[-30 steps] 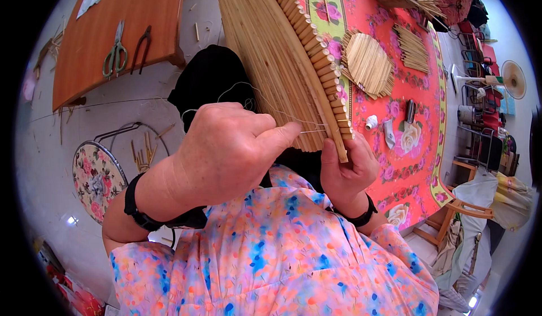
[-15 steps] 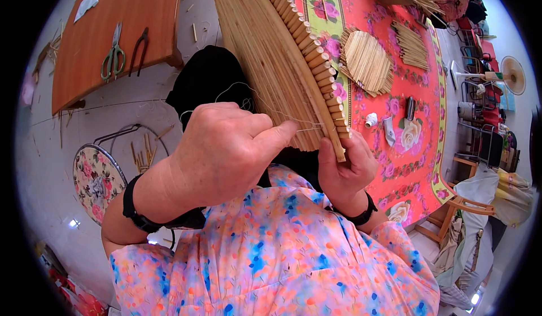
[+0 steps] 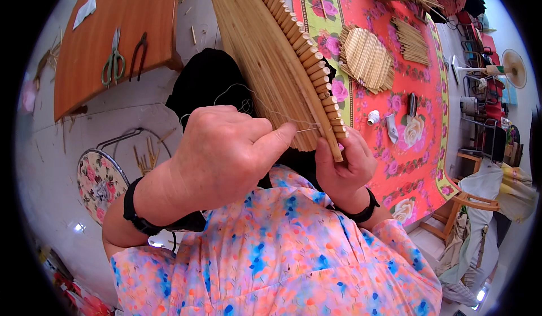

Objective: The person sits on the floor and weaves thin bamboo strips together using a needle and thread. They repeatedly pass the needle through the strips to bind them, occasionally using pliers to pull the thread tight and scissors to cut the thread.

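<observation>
Bamboo slat mat point(image 3: 271, 51) runs diagonally from top centre down to its lower end between both hands. Right hand point(image 3: 344, 166) is clenched around that end from below. Left hand point(image 3: 226, 152) is closed, thumb and finger pinching a thin needle point(image 3: 307, 128) at the mat's edge, thread point(image 3: 248, 93) trailing up-left.

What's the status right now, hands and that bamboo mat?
Left hand pinching a needle at the bamboo mat edge. Right hand gripping the mat's lower end. Thread trails loose; nothing blocking.
</observation>
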### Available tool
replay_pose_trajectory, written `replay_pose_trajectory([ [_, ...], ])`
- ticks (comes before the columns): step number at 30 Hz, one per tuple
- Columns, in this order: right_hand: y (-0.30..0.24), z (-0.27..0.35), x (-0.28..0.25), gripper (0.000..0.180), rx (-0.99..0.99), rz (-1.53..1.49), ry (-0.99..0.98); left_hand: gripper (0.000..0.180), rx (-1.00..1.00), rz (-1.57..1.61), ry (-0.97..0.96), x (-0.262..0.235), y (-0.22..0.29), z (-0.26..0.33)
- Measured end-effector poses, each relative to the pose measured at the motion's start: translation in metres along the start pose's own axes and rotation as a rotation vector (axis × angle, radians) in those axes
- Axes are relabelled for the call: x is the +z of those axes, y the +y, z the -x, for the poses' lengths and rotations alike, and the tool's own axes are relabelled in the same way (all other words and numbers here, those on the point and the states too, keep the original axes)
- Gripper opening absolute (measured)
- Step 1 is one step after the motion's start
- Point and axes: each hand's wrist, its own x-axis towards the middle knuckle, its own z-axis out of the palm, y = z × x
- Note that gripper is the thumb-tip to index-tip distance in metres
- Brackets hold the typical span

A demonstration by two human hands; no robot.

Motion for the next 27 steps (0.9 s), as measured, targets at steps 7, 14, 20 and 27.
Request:
replay_pose_trajectory([
  [7, 0.000, -0.003, 0.001, 0.033, -0.044, -0.003, 0.006, 0.029, -0.017, -0.018, -0.004, 0.000, 0.002, -0.003],
  [14, 0.004, -0.007, 0.008, 0.039, -0.112, -0.066, 0.035, 0.026, -0.038, -0.029, -0.064, -0.008, 0.004, -0.003],
  [20, 0.017, -0.005, 0.012, 0.041, -0.107, -0.325, 0.007, 0.022, -0.117, 0.042, -0.063, -0.010, 0.009, 0.002],
  [27, 0.013, -0.002, 0.017, 0.039, -0.117, -0.290, 0.063, 0.021, -0.166, 0.050, -0.112, -0.015, 0.015, 0.000],
])
